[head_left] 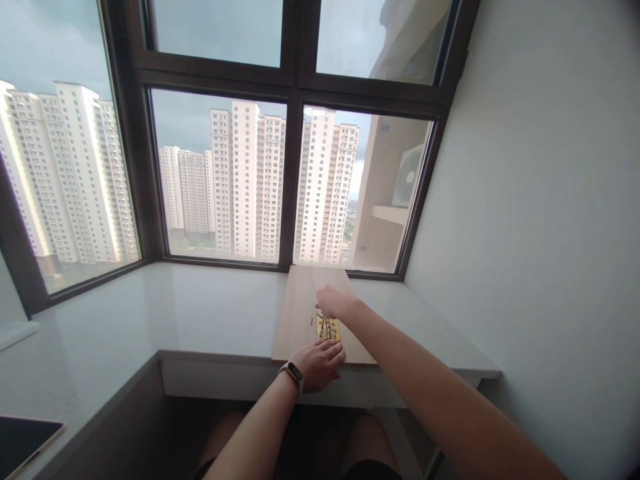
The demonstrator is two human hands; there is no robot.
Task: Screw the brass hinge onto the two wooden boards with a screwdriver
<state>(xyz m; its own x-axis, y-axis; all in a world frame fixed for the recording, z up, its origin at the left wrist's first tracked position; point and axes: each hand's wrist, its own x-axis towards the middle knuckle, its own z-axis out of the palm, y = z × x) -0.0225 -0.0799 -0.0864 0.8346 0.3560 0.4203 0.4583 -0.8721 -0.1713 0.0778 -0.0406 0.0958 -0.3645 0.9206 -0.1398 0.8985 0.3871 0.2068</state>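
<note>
A small yellow, flat piece with dark markings or parts on it (329, 327) lies on a light wooden board (299, 301). My left hand (321, 363) rests at the near end of the yellow piece, its fingers stretched over that edge and the thumb lower, by the board's front edge. Over the far end, my right hand (336, 302) is closed with its knuckles up. Its fingers hide whatever is pinched in them. Just left of the yellow piece is a tiny dark, thin item (312, 321), too small to name.
The board sits on a white window ledge (215, 313), reaching from its front edge to the window frame (293, 200). A white wall (530, 187) rises on the right. A dark flat device with a light rim (27, 443) lies at lower left. My legs are below the ledge.
</note>
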